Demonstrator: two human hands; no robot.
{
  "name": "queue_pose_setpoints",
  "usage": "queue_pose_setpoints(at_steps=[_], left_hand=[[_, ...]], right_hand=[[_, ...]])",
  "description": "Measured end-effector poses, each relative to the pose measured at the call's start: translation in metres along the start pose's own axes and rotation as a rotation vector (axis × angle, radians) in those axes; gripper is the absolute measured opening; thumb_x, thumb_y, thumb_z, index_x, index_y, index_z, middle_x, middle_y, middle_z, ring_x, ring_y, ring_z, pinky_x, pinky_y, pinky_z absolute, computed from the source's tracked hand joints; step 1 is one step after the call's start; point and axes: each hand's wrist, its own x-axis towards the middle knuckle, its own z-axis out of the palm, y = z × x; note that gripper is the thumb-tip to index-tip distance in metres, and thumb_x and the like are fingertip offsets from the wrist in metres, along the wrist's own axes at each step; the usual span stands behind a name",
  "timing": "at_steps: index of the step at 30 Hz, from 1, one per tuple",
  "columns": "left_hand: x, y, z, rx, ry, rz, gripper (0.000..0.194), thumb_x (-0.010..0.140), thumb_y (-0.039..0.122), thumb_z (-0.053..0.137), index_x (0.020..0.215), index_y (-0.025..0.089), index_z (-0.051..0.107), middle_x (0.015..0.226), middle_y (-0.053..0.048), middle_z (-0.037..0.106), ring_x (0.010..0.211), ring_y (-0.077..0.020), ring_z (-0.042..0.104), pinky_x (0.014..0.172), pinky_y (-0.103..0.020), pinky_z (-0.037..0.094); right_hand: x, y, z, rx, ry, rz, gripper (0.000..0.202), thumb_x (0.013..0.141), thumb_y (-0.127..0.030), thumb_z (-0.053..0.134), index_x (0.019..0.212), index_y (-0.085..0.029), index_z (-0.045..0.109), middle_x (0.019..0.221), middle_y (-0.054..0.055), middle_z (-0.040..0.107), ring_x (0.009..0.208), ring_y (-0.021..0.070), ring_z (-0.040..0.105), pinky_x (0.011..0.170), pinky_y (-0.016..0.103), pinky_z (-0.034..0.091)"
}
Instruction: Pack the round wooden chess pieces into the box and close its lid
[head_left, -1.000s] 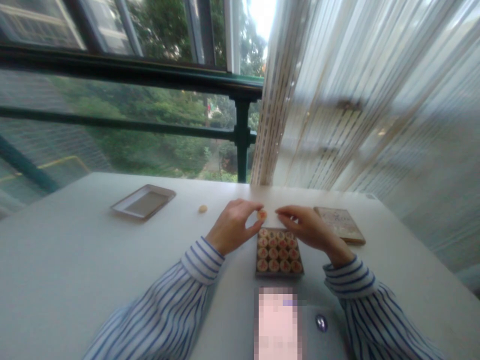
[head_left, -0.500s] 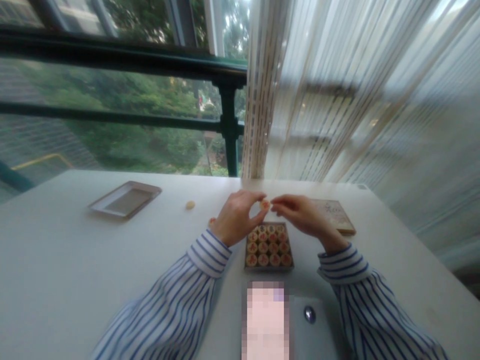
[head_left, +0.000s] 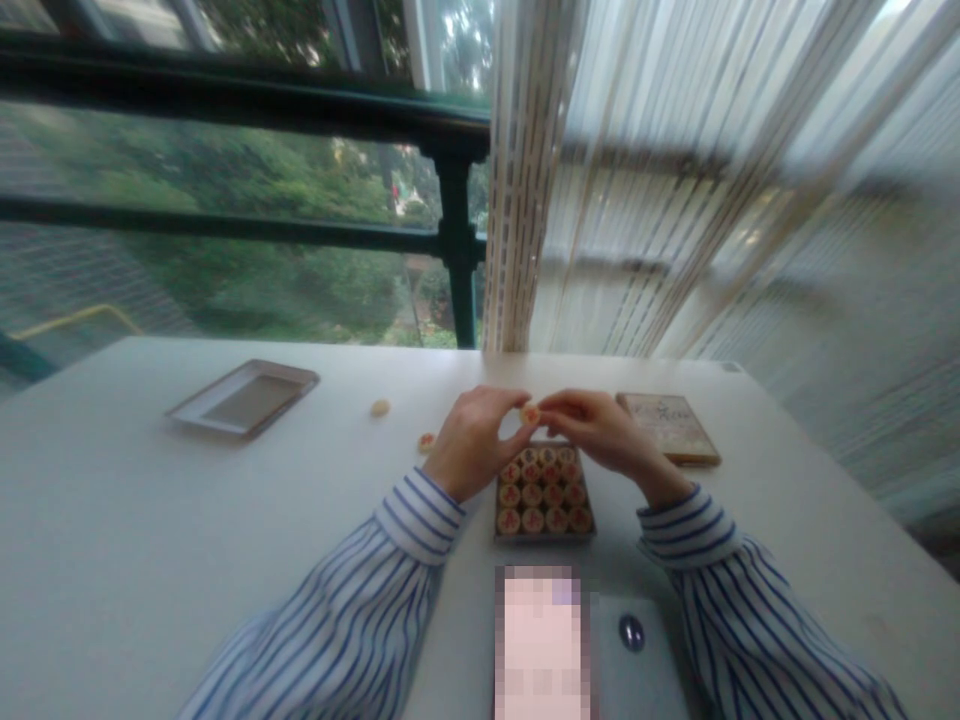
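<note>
Above the far edge of a square box [head_left: 545, 538], my left hand [head_left: 480, 435] pinches a round xiangqi piece [head_left: 531, 413] with a red character between thumb and fingers. My right hand [head_left: 600, 430] meets it from the other side, its closed fingertips at the piece's right edge. Rows of round xiangqi pieces [head_left: 532, 494] fill the box, mostly with red characters in the near rows and dark ones farther back. The hands partly cover the box's far end. Just left of my left hand lies a loose piece with a red mark [head_left: 427, 442], partly hidden.
On the white table [head_left: 300, 540] lie a shallow tray [head_left: 259, 400] at far left, a plain pale piece [head_left: 380, 408], and a flat box lid with writing [head_left: 670, 428] at right. A blurred-out phone-like object [head_left: 541, 640] and a grey pad with a dark oval [head_left: 632, 632] sit nearest me.
My right fingertips have closed the small gap to the piece held by my left hand. The view has shifted slightly, showing more of the lid at right.
</note>
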Motion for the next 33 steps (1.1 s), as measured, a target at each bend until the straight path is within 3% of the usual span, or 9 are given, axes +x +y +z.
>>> queue_pose_setpoints(at_steps=[9, 16, 21, 25, 33], left_hand=[[0.0, 0.0, 0.002, -0.106, -0.071, -0.073, 0.028, 0.078, 0.032, 0.057, 0.1, 0.016, 0.059, 0.095, -0.008, 0.064, 0.09, -0.0199, 0.058, 0.082, -0.035, 0.045], [0.003, -0.007, 0.002, -0.36, -0.167, -0.371, 0.032, 0.082, 0.039, 0.048, 0.099, 0.016, 0.064, 0.096, -0.006, 0.067, 0.085, -0.017, 0.061, 0.077, -0.028, 0.047], [0.006, -0.01, 0.0, -0.499, -0.228, -0.502, 0.033, 0.077, 0.041, 0.052, 0.09, 0.015, 0.069, 0.086, -0.005, 0.07, 0.077, -0.0168, 0.061, 0.071, -0.027, 0.047], [0.005, -0.011, 0.0, -0.597, -0.261, -0.535, 0.035, 0.075, 0.043, 0.054, 0.089, 0.015, 0.069, 0.078, -0.004, 0.069, 0.064, -0.0134, 0.057, 0.063, -0.026, 0.045], [0.005, -0.01, -0.001, -0.644, -0.262, -0.619, 0.036, 0.072, 0.043, 0.057, 0.087, 0.013, 0.07, 0.072, -0.005, 0.068, 0.059, -0.0126, 0.055, 0.058, -0.026, 0.043]], right_hand=[[0.001, 0.001, 0.002, -0.016, 0.068, -0.019, 0.023, 0.073, -0.031, 0.06, 0.085, -0.013, 0.067, 0.077, 0.006, 0.069, 0.068, 0.0134, 0.061, 0.065, 0.026, 0.048], [0.001, 0.006, 0.001, -0.098, 0.075, -0.056, 0.02, 0.075, -0.027, 0.058, 0.087, -0.013, 0.068, 0.081, 0.007, 0.07, 0.07, 0.014, 0.062, 0.065, 0.026, 0.048], [0.001, 0.008, 0.001, -0.143, 0.054, -0.096, 0.019, 0.076, -0.024, 0.057, 0.088, -0.014, 0.068, 0.084, 0.006, 0.07, 0.074, 0.0144, 0.063, 0.068, 0.026, 0.049], [0.0, 0.007, 0.002, -0.174, 0.045, -0.117, 0.018, 0.078, -0.023, 0.055, 0.088, -0.015, 0.068, 0.084, 0.006, 0.07, 0.074, 0.0142, 0.063, 0.068, 0.025, 0.048], [-0.001, 0.006, 0.004, -0.299, 0.051, -0.199, 0.019, 0.081, -0.028, 0.054, 0.091, -0.017, 0.066, 0.083, 0.004, 0.07, 0.071, 0.0135, 0.062, 0.065, 0.025, 0.047]])
